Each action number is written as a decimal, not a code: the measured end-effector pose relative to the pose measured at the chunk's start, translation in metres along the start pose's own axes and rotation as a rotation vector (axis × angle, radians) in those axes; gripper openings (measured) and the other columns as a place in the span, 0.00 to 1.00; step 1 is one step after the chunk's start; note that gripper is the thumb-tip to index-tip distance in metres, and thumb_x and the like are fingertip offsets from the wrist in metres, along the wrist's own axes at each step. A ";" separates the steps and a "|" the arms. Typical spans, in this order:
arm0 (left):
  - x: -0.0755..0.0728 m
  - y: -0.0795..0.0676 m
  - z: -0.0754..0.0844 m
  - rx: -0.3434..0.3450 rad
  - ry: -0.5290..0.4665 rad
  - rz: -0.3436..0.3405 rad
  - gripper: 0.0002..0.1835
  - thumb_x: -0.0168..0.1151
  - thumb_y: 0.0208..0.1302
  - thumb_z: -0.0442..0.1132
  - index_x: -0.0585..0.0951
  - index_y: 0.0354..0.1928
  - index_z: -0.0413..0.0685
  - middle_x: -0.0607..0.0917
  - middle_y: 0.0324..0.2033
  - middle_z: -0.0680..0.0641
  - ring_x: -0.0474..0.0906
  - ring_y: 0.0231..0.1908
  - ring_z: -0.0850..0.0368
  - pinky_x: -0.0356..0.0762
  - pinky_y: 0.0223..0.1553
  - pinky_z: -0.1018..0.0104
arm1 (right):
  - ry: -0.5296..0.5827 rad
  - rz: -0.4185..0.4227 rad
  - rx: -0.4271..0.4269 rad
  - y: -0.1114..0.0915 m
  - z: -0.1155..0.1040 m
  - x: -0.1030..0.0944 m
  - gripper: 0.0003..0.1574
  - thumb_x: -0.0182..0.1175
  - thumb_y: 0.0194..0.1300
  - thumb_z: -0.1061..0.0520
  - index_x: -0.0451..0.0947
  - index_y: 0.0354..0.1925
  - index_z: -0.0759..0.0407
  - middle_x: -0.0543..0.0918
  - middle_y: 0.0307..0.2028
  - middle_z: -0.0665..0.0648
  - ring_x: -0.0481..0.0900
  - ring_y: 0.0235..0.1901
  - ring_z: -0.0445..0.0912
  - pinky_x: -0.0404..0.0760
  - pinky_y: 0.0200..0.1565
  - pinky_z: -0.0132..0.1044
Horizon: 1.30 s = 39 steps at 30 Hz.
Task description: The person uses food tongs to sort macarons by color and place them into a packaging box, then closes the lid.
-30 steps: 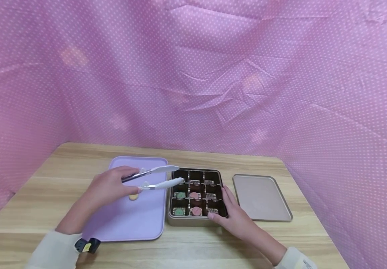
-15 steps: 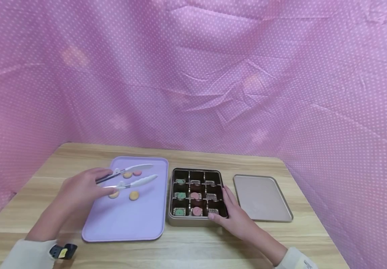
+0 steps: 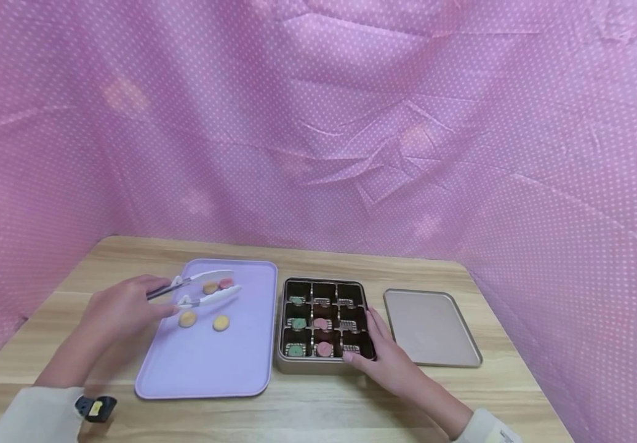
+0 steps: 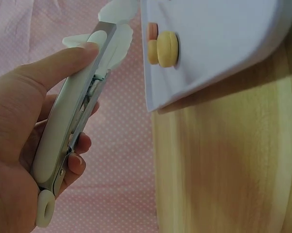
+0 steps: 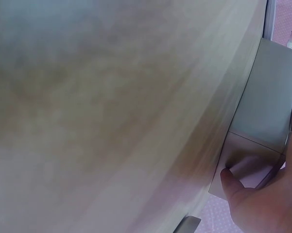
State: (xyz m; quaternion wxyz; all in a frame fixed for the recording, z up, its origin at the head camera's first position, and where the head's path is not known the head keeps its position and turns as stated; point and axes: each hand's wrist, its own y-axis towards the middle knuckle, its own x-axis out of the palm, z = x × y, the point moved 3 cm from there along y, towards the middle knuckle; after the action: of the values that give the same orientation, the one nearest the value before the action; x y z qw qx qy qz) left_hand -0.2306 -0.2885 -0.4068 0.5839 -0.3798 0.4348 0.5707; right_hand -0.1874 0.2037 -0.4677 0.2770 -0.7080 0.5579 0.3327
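My left hand (image 3: 121, 311) holds a pair of white-tipped tongs (image 4: 70, 116), thumb on one arm and fingers around the other. Their arms are spread, with no macaron pinched between the tips. In the head view the tips reach over the lilac tray (image 3: 207, 369), either side of a tan macaron (image 3: 210, 287) and a pink macaron (image 3: 226, 283). Two yellow macarons, one left (image 3: 188, 319) and one right (image 3: 221, 323), lie nearer the front. My right hand (image 3: 387, 357) grips the right front corner of a divided tin (image 3: 318, 366), thumb at the front rim, fingers along the side.
Green macarons (image 3: 298, 323) sit in the tin's left column, and two pink ones (image 3: 324, 349) in its middle column. The flat metal lid (image 3: 431, 326) lies right of the tin. Pink dotted cloth (image 3: 318, 123) hangs around the wooden table (image 3: 318, 412).
My left hand has carried the tongs leftward from above the tin to the back of the tray, uncovering a green macaron in the tin's back left compartment. My right hand stays put.
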 end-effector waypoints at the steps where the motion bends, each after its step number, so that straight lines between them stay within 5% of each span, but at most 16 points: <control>1: 0.000 0.000 -0.001 -0.002 0.003 -0.001 0.50 0.58 0.55 0.79 0.75 0.69 0.50 0.74 0.67 0.33 0.67 0.65 0.24 0.65 0.52 0.23 | 0.000 0.000 -0.001 0.000 0.000 0.000 0.69 0.62 0.59 0.24 0.36 0.82 0.45 0.35 0.81 0.46 0.56 0.75 0.65 0.61 0.70 0.66; 16: 0.007 0.011 -0.010 -0.031 0.027 -0.053 0.50 0.63 0.53 0.75 0.75 0.68 0.44 0.73 0.65 0.29 0.65 0.64 0.23 0.62 0.52 0.21 | -0.006 0.006 0.002 -0.001 0.002 0.001 0.69 0.63 0.59 0.24 0.37 0.82 0.47 0.36 0.81 0.47 0.57 0.75 0.66 0.62 0.70 0.64; 39: 0.007 0.011 -0.006 -0.032 0.016 -0.045 0.45 0.67 0.55 0.71 0.77 0.66 0.46 0.76 0.63 0.30 0.69 0.62 0.25 0.63 0.52 0.22 | -0.004 0.001 0.002 -0.002 0.003 0.001 0.70 0.61 0.59 0.23 0.36 0.82 0.46 0.35 0.81 0.47 0.55 0.75 0.65 0.60 0.70 0.65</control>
State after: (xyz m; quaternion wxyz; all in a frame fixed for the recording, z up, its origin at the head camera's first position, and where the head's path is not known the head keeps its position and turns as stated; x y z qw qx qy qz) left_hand -0.2421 -0.2912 -0.4153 0.5868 -0.4034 0.4218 0.5613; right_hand -0.1861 0.2055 -0.4700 0.2789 -0.7068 0.5581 0.3335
